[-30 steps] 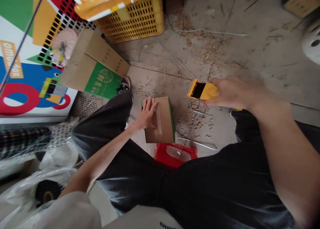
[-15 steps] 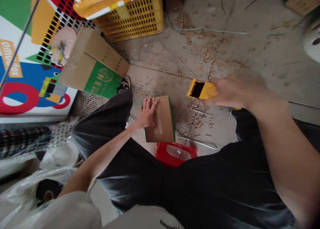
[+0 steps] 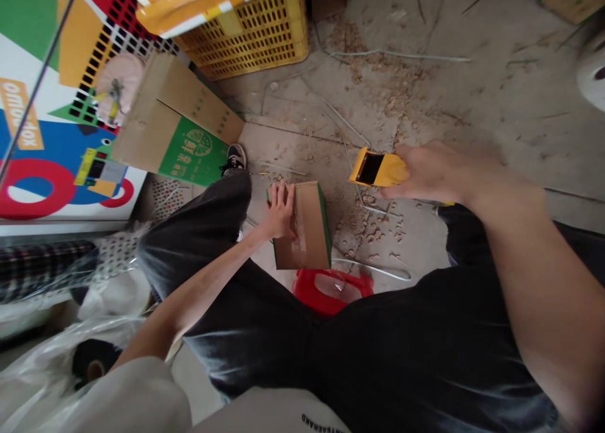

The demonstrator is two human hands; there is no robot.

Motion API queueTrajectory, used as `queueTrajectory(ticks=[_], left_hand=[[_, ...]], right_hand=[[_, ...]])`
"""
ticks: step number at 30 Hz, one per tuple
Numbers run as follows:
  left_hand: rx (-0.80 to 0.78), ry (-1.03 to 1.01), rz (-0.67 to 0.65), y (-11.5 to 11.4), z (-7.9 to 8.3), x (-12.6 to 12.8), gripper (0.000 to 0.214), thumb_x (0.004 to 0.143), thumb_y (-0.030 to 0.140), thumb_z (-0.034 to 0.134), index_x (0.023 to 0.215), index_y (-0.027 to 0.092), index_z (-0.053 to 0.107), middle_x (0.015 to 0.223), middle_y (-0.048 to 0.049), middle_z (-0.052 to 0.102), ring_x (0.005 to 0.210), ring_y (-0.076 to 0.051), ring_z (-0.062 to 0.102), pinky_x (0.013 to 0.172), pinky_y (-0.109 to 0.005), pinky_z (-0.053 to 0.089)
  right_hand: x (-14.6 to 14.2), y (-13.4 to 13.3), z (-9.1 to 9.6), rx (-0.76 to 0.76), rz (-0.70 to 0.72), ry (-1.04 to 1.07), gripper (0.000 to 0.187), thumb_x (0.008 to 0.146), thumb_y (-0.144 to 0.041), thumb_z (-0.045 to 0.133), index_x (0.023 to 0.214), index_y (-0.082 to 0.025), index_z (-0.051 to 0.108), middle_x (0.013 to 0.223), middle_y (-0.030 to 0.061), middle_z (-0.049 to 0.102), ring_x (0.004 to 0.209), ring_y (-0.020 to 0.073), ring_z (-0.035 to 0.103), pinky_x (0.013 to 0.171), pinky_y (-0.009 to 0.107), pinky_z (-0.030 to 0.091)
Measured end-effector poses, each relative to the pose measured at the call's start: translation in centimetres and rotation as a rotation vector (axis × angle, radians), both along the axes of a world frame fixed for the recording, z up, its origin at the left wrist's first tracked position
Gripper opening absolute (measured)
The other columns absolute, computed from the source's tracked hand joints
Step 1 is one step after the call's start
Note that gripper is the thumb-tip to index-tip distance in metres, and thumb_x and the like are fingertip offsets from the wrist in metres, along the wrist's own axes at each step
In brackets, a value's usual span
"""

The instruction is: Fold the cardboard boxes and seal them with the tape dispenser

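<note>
A small cardboard box (image 3: pixel 311 228) with green sides lies between my legs, a strip of tape along its top. My left hand (image 3: pixel 280 215) rests flat on the left part of that top, fingers stretched out. Off to the right of the box, above the floor, my right hand (image 3: pixel 425 171) is wrapped round a yellow hand tool (image 3: pixel 390 171). The tool's wide front end points left and has a dark rectangular recess; its exact kind I cannot make out. Palm and fingers hide its rear part.
Below the box is a red plastic stool (image 3: pixel 321 294). Thin pale straps (image 3: pixel 378 269) and brown scraps (image 3: pixel 401 99) litter the floor (image 3: pixel 454 99). A larger carton (image 3: pixel 193 140) stands at left, near a yellow crate (image 3: pixel 255 36). A white roll (image 3: pixel 593 77) sits far right.
My left hand's fingers have drawn closer together on the box top. My right hand and the yellow tool have shifted very slightly left. The box stays in place.
</note>
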State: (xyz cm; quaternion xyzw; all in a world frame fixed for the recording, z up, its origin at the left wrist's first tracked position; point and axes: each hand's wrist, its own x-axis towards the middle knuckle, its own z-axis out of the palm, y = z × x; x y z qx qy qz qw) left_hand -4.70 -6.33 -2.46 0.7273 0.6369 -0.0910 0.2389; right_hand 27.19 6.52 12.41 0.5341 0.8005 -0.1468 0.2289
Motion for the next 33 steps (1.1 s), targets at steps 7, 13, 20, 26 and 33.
queueTrajectory(ticks=[7,13,20,26,33], left_hand=[[-0.024,0.044,-0.031,0.0,0.0,0.0,0.170,0.038,0.041,0.100,0.161,0.015,-0.015,0.166,-0.0307,-0.015,0.151,-0.056,-0.013,0.112,-0.079,0.022],[0.005,-0.042,0.009,0.4,-0.5,-0.5,0.164,0.039,0.037,0.100,0.162,0.020,-0.007,0.168,-0.0274,-0.009,0.152,-0.053,-0.011,0.116,-0.075,0.020],[0.079,-0.200,0.116,0.3,-0.9,-0.6,0.163,0.027,0.026,0.102,0.161,0.023,0.010,0.168,-0.0268,0.004,0.154,-0.052,-0.006,0.119,-0.074,0.013],[0.097,-0.225,0.172,0.1,-0.8,-0.2,0.160,0.024,0.020,0.101,0.159,0.024,0.015,0.168,-0.0252,0.007,0.154,-0.052,-0.004,0.120,-0.074,0.012],[0.077,-0.207,0.232,0.3,-0.7,0.3,0.152,0.030,0.012,0.098,0.158,0.027,0.016,0.167,-0.0232,0.009,0.154,-0.051,-0.003,0.119,-0.074,0.019]], right_hand=[[0.1,-0.1,0.2,-0.022,0.002,0.013,0.067,0.073,-0.074,0.062,0.114,-0.021,0.064,0.098,0.0143,0.068,0.079,0.0285,0.062,0.059,0.033,0.035],[0.0,-0.1,0.0,-0.028,-0.001,0.003,0.068,0.073,-0.075,0.061,0.113,-0.020,0.063,0.100,0.0156,0.068,0.079,0.0287,0.062,0.058,0.034,0.035],[0.2,0.0,-0.4,-0.030,-0.010,0.002,0.069,0.071,-0.076,0.063,0.112,-0.021,0.064,0.098,0.0145,0.068,0.079,0.0287,0.062,0.059,0.034,0.036],[0.1,0.0,-0.1,-0.037,0.008,0.005,0.068,0.072,-0.076,0.062,0.110,-0.020,0.064,0.096,0.0143,0.068,0.076,0.0268,0.061,0.059,0.033,0.035],[0.0,0.0,0.1,-0.050,0.002,0.010,0.065,0.073,-0.074,0.062,0.110,-0.021,0.065,0.094,0.0132,0.068,0.076,0.0273,0.061,0.059,0.033,0.035]])
